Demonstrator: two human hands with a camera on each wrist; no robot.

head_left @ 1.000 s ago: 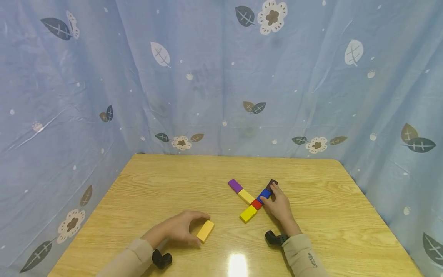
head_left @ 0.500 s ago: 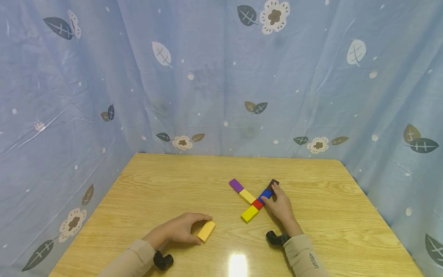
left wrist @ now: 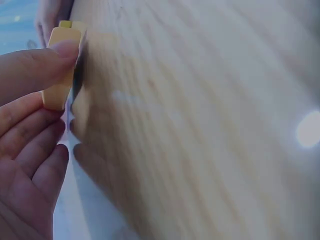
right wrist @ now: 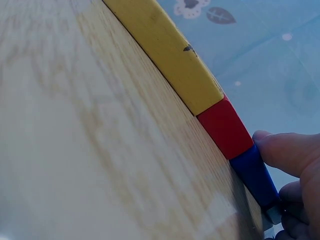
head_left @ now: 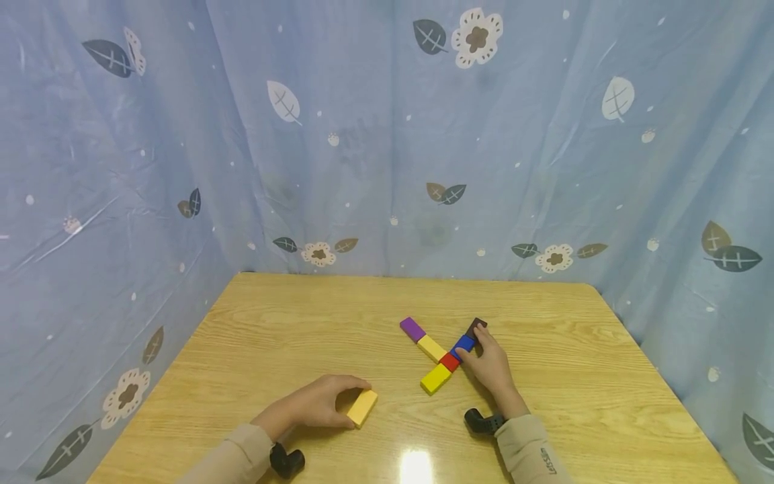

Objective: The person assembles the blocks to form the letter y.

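A light orange block [head_left: 363, 408] lies at the front centre of the table. My left hand [head_left: 323, 401] pinches it between thumb and fingers, and the left wrist view shows the thumb on the block [left wrist: 61, 75]. Further right, a yellow block [head_left: 436, 378], a red block [head_left: 449, 362], a blue block [head_left: 463, 346] and a dark block [head_left: 475, 327] form a slanting row. From the red one, a pale yellow block [head_left: 431, 348] and a purple block [head_left: 412, 328] branch back-left. My right hand [head_left: 491, 366] rests at the row, thumb on the blue block [right wrist: 254, 175], fingers by the dark one.
The blocks lie on a wooden table [head_left: 302, 316], with a bright light reflection near its front edge. Blue patterned curtains [head_left: 375, 134] stand along the back and both sides. A black wrist camera [head_left: 482, 422] sits on the right wrist, and another [head_left: 287, 461] on the left.
The left hand and the light orange block show at most a slight shift to the right; the hand's hold looks closer around the block. The right hand and the row stay put.
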